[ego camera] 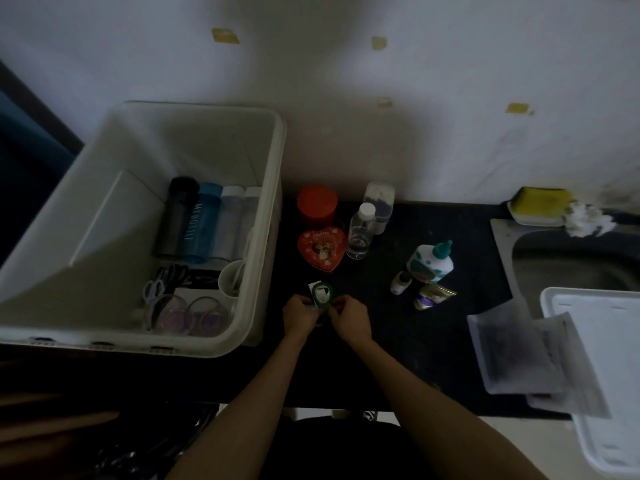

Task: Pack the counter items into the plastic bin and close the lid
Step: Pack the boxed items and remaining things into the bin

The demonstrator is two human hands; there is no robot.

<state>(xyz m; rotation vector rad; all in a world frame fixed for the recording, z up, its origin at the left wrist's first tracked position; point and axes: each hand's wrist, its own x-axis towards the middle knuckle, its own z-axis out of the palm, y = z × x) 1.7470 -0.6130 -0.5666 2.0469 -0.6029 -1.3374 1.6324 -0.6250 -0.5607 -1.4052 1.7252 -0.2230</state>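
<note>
Step in hand: packing is under way; both hands work on one small green-and-white item [322, 295], apparently a packet or tag, though the dim view prevents a firm identification.
Left hand [300, 315]: grip closed, fingers pinching the item's left edge.
Right hand [349, 320]: grip closed, fingers pinching its right edge.
Item location: held over the counter [398, 341], just right of the plastic bin [270, 209].
Bin: open, holding bottles [204, 223], scissors [154, 289] and other items.
Still right of bin: red jar [317, 204], heart tin [322, 249], clear bottle [362, 233], glue bottle [431, 263].
Lid [609, 348]: probably the white panel far right of the bin.
Next move: carry the item left over the rim and release inside.
</note>
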